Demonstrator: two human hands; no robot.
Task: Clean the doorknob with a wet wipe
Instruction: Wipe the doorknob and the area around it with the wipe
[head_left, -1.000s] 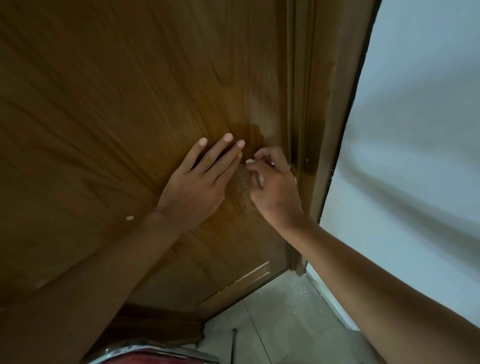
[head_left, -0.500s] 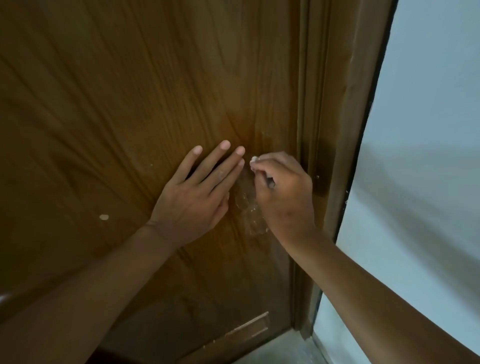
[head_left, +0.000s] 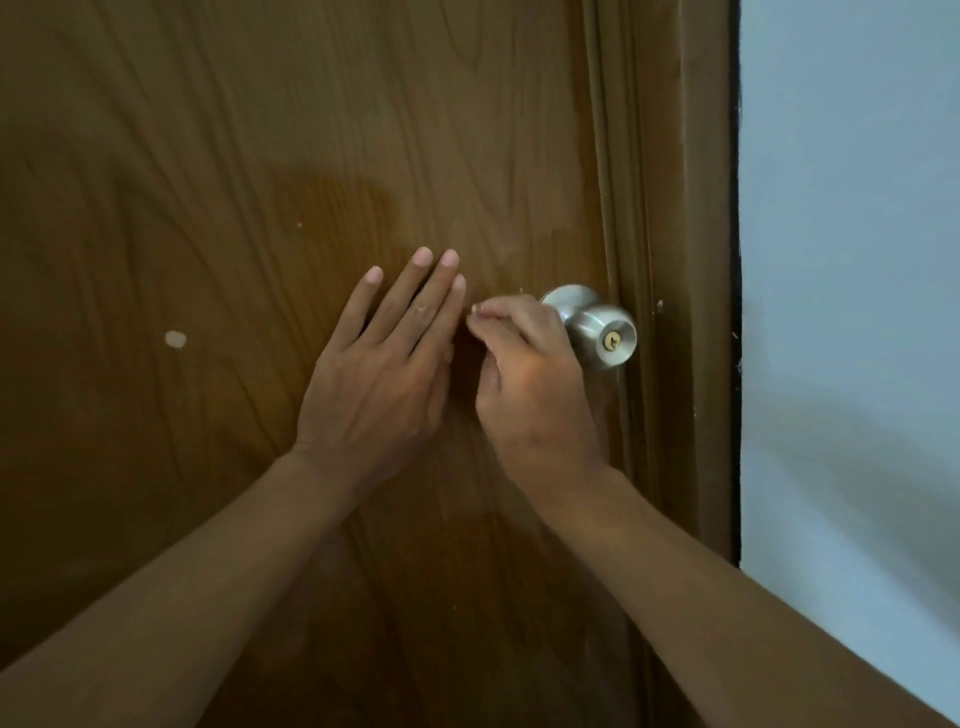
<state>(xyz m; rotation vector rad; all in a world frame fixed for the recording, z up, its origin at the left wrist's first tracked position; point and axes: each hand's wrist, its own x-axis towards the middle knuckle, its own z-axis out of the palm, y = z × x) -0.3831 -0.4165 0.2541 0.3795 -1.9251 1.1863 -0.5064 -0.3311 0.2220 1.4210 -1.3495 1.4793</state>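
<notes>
Near the right edge of the wooden door (head_left: 260, 156), a steel doorknob (head_left: 602, 327), stem straight out from the panel, keyhole toward the camera. Left hand (head_left: 384, 374) flat, fingers spread, on the wood. Right hand (head_left: 530, 384) curled just beside the knob, hiding its left side; fingertips pinched together, wipe not made out.

Both of your forearms come in bare from the bottom corners of the frame, with no sleeve showing anywhere along them up to the frame edge. Your left hand (head_left: 379, 374), at centre frame, has short, pale, unpainted nails and wears no ring, watch or band. Your right hand (head_left: 530, 384), just right of centre, is likewise bare, with short pale nails showing at its fingertips (head_left: 475, 309).
</notes>
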